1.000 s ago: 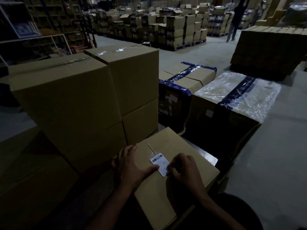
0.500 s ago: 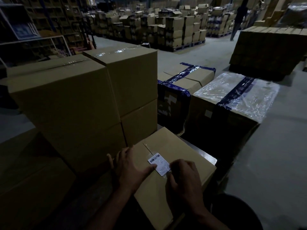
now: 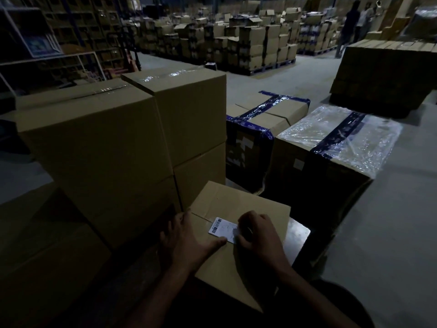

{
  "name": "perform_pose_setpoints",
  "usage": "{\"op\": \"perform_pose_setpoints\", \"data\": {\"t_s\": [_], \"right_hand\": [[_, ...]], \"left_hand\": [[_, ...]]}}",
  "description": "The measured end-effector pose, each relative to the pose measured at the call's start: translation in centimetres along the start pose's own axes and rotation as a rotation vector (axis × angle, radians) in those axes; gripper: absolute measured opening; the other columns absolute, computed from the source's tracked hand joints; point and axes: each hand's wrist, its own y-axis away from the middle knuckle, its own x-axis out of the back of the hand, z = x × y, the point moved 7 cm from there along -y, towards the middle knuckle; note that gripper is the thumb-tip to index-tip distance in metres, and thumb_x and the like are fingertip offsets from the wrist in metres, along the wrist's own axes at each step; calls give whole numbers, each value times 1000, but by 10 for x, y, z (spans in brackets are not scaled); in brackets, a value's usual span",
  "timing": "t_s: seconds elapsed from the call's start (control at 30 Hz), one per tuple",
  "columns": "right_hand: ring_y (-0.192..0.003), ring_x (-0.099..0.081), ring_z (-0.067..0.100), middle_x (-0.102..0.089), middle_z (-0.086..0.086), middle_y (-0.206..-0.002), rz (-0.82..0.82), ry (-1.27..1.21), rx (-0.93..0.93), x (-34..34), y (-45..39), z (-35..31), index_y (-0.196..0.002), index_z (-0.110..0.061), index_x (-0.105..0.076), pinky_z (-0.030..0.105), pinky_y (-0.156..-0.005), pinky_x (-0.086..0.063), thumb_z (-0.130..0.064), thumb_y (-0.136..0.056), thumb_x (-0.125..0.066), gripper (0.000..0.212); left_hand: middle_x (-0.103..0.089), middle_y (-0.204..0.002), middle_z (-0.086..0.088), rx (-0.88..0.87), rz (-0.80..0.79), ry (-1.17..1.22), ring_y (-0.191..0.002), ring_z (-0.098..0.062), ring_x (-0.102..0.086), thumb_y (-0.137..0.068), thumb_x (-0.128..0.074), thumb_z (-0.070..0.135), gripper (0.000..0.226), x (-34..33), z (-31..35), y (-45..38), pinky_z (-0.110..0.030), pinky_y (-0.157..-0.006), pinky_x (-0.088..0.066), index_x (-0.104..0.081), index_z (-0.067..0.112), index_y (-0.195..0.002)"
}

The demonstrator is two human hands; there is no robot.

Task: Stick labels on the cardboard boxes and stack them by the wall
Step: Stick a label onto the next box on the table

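A small cardboard box [image 3: 236, 202] lies in front of me, and a white barcode label [image 3: 221, 229] sits on its top face. My left hand [image 3: 186, 242] rests on the box's left edge, fingers draped over the side and thumb stretched toward the label. My right hand [image 3: 257, 233] presses its bent fingertips on the label's right end, which they hide.
Two tall stacks of taped cartons [image 3: 94, 150] [image 3: 194, 114] stand close on the left. Behind the small box are a blue-taped carton [image 3: 267, 114] and a plastic-wrapped carton [image 3: 338, 136]. A dark low stack [image 3: 383, 72] and people [image 3: 350, 27] are at the far right. Grey floor [image 3: 390, 221] lies on the right.
My right hand slid along the label's right end, and my left hand shifted slightly on the box edge. The label stayed on the box.
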Motion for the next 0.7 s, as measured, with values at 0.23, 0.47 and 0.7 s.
{"op": "perform_pose_setpoints", "data": {"t_s": [0.23,0.47,0.7], "right_hand": [[-99,-43,6,-45,-17,-97,-25,-15,-18,-1,2,2,-95,-33,-48,9,-75,-36,-19,-78,-73,34],[-95,-44,6,-49,-11,-97,-31,-66,-48,2,0,3,-93,-30,-49,9,-73,-39,-17,-77,-75,33],[-92,-42,4,-54,-10,-95,-36,-46,-60,-1,-4,6,-83,-38,-45,10,-71,-34,-18,-74,-73,36]], "left_hand": [[-32,-154,4,-21,74,2,-141,-18,-31,-44,-33,101,130,4,0,3,-41,-113,-25,-24,30,-153],[-32,-154,4,-21,86,-10,-140,-18,-32,-46,-34,102,130,2,-2,2,-40,-112,-26,-24,31,-153],[-31,-155,4,-13,85,2,-140,-18,-32,-44,-32,102,131,1,-4,2,-40,-112,-26,-25,30,-153]]}}
